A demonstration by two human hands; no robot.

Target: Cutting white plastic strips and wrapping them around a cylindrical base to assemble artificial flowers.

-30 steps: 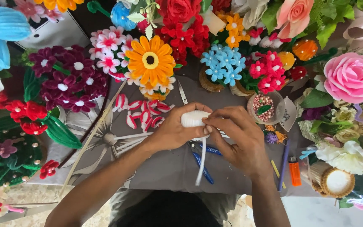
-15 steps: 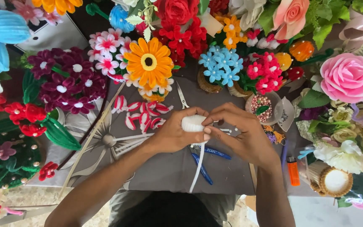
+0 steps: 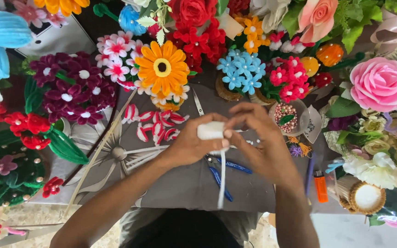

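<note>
**White fuzzy bundle held over the grey work mat**

Grey cloth mat point(image 3: 180, 183) covers the middle of your table, and handmade fuzzy-wire flowers crowd its far edge and both sides.

Your left hand point(image 3: 191, 142) is curled around a small white fuzzy bundle point(image 3: 211, 130), thumb and fingers pressed onto it. Your right hand point(image 3: 263, 142) meets it from the other side, fingertips pinched at the bundle's right end. The bundle is soft, pale and rounded, held above the centre of the mat, and a long white fuzzy strand point(image 3: 222, 179) hangs straight down from it toward the near edge.

Under your hands lie blue-handled pliers point(image 3: 221, 177). Red-and-white striped petal loops point(image 3: 155, 124) lie scattered toward the far left of the mat. An orange daisy-shaped flower with a dark centre point(image 3: 161, 68) stands at the far edge, with a cluster of small light-blue flowers point(image 3: 242, 73) to its right.

Near the right edge, a clear round dish of pink and white beads point(image 3: 286, 115) sits beside your right hand. An orange lighter point(image 3: 320, 186) lies closer to the near right corner, next to a round wicker-rimmed spool with a white top point(image 3: 366, 197). A large pink rose point(image 3: 381, 83) stands at the right side.
</note>
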